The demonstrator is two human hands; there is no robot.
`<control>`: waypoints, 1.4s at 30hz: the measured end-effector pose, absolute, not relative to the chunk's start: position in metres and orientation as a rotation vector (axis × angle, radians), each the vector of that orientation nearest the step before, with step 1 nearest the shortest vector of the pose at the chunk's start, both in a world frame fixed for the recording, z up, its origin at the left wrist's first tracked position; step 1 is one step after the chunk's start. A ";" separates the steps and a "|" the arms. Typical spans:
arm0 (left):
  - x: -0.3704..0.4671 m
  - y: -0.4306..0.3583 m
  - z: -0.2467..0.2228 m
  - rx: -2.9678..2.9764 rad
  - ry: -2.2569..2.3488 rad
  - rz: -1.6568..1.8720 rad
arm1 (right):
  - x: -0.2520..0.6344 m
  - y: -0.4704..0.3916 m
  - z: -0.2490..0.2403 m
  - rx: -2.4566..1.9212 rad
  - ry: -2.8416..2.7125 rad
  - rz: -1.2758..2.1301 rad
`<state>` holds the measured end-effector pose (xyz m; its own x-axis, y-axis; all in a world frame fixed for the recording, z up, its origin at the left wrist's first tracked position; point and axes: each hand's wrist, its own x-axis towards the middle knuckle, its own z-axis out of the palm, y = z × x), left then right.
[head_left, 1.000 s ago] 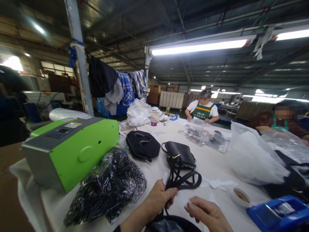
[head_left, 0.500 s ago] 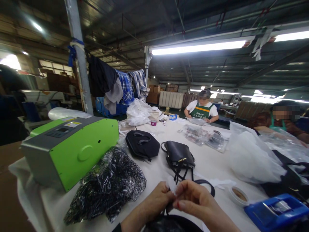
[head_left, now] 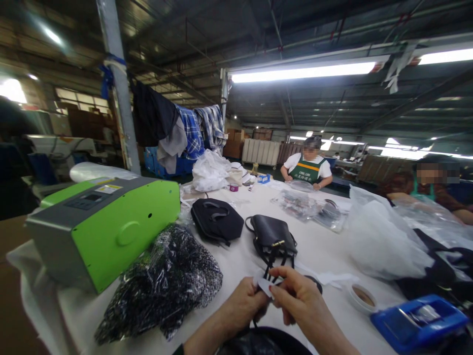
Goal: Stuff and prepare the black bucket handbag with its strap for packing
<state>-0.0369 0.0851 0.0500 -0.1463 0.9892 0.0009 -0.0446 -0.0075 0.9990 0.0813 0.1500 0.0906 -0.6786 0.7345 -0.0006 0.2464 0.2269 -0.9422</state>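
So I've got both hands low over the desk (head_left: 318, 249), right in front of me. The fingers on my left hand (head_left: 244, 299) are curled shut around some thin black straps (head_left: 272, 264), knuckles up, though I can't tell how many strands are in there. My right hand (head_left: 302, 301) has thumb and forefinger pinched on a small white slip (head_left: 265, 287), which sits between the two hands, up against the straps. Those run back to a shiny black bag (head_left: 272, 231) lying just beyond my fingers, gold-coloured clasp facing me. Just left of it there's a matte black angular bag (head_left: 218, 222), then crumpled black plastic wrap (head_left: 166, 281) beside a big green and grey machine (head_left: 127, 236). Off to my right are a tape roll (head_left: 362, 299) and a blue plastic holder (head_left: 417, 323), right next to each other, and a co-worker in a green apron (head_left: 306, 171) sits across the desk.
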 end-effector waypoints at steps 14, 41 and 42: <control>-0.036 0.087 0.039 1.149 1.306 1.312 | 0.079 0.154 0.094 -0.838 -2.182 1.589; -0.038 0.083 0.045 1.368 1.450 1.209 | 0.086 0.154 0.108 -0.797 -2.514 1.225; -0.038 0.084 0.045 1.378 1.452 1.213 | 0.088 0.155 0.113 -0.816 -2.557 1.175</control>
